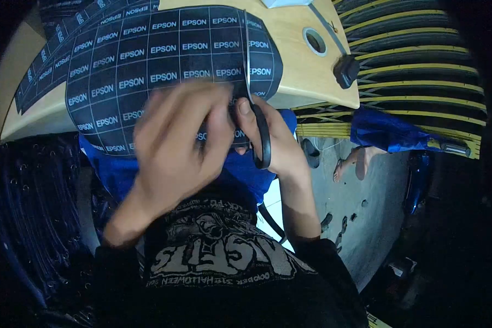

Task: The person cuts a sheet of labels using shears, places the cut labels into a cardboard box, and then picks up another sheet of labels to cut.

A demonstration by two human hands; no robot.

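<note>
A pair of scissors (263, 134) with black handles is gripped in my right hand (281, 134), its thumb along the handle loop. The long blade points away from me and lies over the right part of a dark sheet (164, 63) printed with EPSON in a white grid. My left hand (175, 136) is beside the scissors, above the sheet's near part. Motion blurs it; its fingers look bent, and their tips are hidden. The sheet rests on a light wooden table (300, 82) and droops over its near edge. Blue cloth (117, 172) shows beneath it.
Another EPSON-printed piece (41, 71) lies at the left. The table has a round hole (315, 42) and a black object (346, 71) at its right corner. A yellow-edged folding gate (415, 68), a person's foot (361, 164) and a dark sandal (311, 153) are at the right.
</note>
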